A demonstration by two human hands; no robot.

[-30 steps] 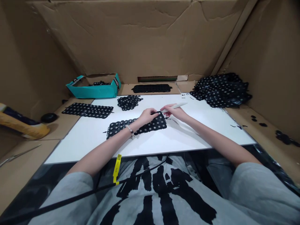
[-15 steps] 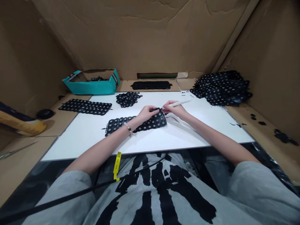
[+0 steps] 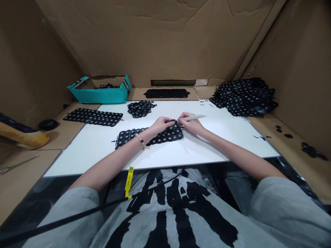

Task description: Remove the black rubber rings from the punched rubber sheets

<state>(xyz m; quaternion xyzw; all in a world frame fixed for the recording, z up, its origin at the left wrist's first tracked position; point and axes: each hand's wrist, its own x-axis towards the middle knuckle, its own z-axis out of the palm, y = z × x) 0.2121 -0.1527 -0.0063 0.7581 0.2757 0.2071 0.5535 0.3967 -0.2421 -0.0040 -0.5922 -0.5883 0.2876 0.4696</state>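
Observation:
A black sheet of joined rubber rings (image 3: 168, 135) lies at a slant on the white board (image 3: 98, 158). My left hand (image 3: 162, 124) grips its far edge near the right end, thumb on top. In my right hand (image 3: 190, 123) is a slim white pen-like tool (image 3: 198, 117), held like a pencil. Its working tip is at the sheet's upper right corner, too small to make out. Just behind the sheet is a heap of loose black rings (image 3: 141, 109).
A teal box (image 3: 100, 96) holding black rings stands at the back left. Another ring sheet (image 3: 94, 117) lies left, a stack of sheets (image 3: 168, 93) at the back, and a big pile (image 3: 245, 96) at the right. Scissors (image 3: 18, 164) rest far left. Cardboard walls (image 3: 165, 44) surround the table.
My right hand has shifted slightly left, and the white tool has tilted lower with its rear end moved left. My left hand stays on the sheet.

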